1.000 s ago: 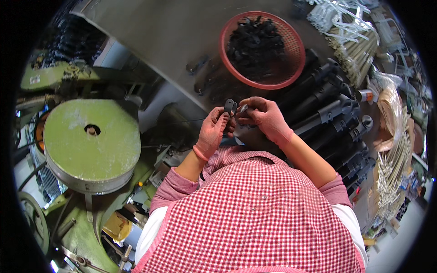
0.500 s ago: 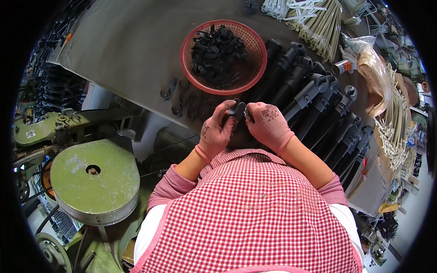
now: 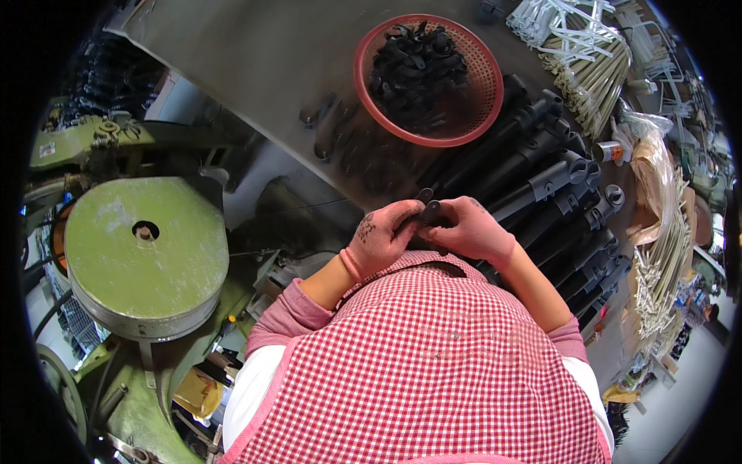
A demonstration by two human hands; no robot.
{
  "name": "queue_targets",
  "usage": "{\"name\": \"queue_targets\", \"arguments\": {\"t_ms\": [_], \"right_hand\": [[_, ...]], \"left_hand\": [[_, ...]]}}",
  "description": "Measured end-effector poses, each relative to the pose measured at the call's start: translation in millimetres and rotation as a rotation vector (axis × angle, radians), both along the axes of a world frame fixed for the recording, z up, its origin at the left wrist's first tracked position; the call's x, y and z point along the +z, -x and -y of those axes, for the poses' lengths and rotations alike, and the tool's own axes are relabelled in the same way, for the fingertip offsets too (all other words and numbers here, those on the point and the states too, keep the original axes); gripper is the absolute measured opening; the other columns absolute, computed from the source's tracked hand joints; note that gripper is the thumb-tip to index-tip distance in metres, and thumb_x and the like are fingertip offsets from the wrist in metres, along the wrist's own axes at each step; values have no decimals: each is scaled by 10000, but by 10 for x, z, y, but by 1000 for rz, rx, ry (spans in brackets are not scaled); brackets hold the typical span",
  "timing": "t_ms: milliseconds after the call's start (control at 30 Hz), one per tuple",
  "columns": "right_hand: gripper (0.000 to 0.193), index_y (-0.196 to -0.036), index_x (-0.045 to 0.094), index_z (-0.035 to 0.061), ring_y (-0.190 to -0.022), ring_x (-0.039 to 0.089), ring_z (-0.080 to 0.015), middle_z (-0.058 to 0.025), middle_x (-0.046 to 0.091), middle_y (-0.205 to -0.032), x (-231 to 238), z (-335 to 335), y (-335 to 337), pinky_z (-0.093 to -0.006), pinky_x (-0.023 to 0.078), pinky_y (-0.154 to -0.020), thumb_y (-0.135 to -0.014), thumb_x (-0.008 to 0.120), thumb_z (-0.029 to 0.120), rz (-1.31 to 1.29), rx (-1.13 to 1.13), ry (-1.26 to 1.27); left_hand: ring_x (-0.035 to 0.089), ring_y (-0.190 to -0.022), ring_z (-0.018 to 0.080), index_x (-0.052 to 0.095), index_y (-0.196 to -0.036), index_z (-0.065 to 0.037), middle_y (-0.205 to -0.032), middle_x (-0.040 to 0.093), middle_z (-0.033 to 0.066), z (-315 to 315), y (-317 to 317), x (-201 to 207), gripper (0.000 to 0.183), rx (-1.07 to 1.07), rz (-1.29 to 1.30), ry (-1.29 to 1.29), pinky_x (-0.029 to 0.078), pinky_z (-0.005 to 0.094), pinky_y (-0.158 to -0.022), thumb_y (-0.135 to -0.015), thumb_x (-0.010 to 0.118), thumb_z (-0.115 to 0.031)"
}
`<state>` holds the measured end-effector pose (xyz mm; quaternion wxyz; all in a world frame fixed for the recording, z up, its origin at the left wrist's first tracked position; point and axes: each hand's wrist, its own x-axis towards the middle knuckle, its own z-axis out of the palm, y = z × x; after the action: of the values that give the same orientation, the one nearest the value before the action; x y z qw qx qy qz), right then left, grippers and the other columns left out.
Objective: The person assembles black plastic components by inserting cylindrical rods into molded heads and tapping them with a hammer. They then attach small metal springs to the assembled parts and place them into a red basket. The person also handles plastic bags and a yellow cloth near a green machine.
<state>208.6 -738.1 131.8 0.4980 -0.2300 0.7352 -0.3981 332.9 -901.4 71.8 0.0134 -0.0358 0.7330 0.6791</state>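
Observation:
Both my hands wear stained pink gloves and are close together in front of the apron. My left hand [image 3: 381, 237] is closed with thumb and fingers on a small black curved clip [image 3: 424, 195]. Fingers of my right hand [image 3: 473, 232] pinch at a dark rounded end [image 3: 430, 211] right beside it; whether this belongs to the same clip I cannot tell. Beyond the hands, a red plastic basket [image 3: 495, 93] holds a heap of similar black clips [image 3: 417, 69]. More loose clips [image 3: 328, 131] and small springs lie on the grey table to its left.
Black tubes with clamp ends [image 3: 541, 185] lie in a row to the right of my hands. Bundles of pale rods [image 3: 591, 85], a can [image 3: 607, 151] and plastic wrapping [image 3: 649, 166] are farther right. A green machine with a round cover [image 3: 147, 255] stands at the left.
My hands have come down nearer the apron and closer together, and the black clip is turned differently between them. The view has shifted, so the basket and table appear farther right.

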Motion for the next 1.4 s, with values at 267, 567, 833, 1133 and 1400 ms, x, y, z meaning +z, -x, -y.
{"name": "queue_targets", "arguments": {"t_ms": [267, 567, 833, 1133, 1400], "right_hand": [[252, -1088, 695, -42, -770, 686, -133, -77, 712, -888, -130, -61, -67, -270, 585, -693, -935, 702, 158, 535, -72, -125], [239, -1077, 689, -50, -794, 691, -155, -96, 712, -951, -295, 47, -329, -283, 585, -770, -925, 720, 132, 715, -453, -65], [242, -1085, 676, -75, -812, 680, -146, -111, 708, -965, -298, 137, -436, -263, 570, -763, -916, 707, 96, 455, -601, 1], [206, -1043, 702, -60, -723, 611, -95, -50, 675, -819, -322, 260, -338, -232, 509, -663, -902, 715, 90, 434, -470, 49], [227, -1066, 703, -67, -879, 695, -197, -111, 677, -993, -510, 344, -415, -278, 553, -804, -884, 701, 70, -33, -142, 148]], "left_hand": [[701, -925, 261, 639, -1161, 6, -1038, 694, 156, -116, -266, -132, 295, 34, -13, 8, 551, 328, -841, -877, 593, 69], [704, -889, 288, 616, -1154, 0, -1015, 684, 181, -149, -397, -172, 213, 281, 122, -36, 554, 337, -796, -946, 597, -43], [682, -869, 160, 565, -1229, -31, -1001, 687, 97, -185, -426, -264, 247, 400, 186, -229, 544, 286, -792, -983, 572, -46], [581, -685, 69, 514, -1141, -53, -887, 634, 30, -57, -487, -163, 118, 388, 313, -695, 488, 215, -600, -1028, 541, -78], [601, -717, 93, 527, -1123, -50, -886, 631, 39, -21, -519, -290, 92, 414, 318, -792, 515, 232, -647, -1040, 524, -89]]}}
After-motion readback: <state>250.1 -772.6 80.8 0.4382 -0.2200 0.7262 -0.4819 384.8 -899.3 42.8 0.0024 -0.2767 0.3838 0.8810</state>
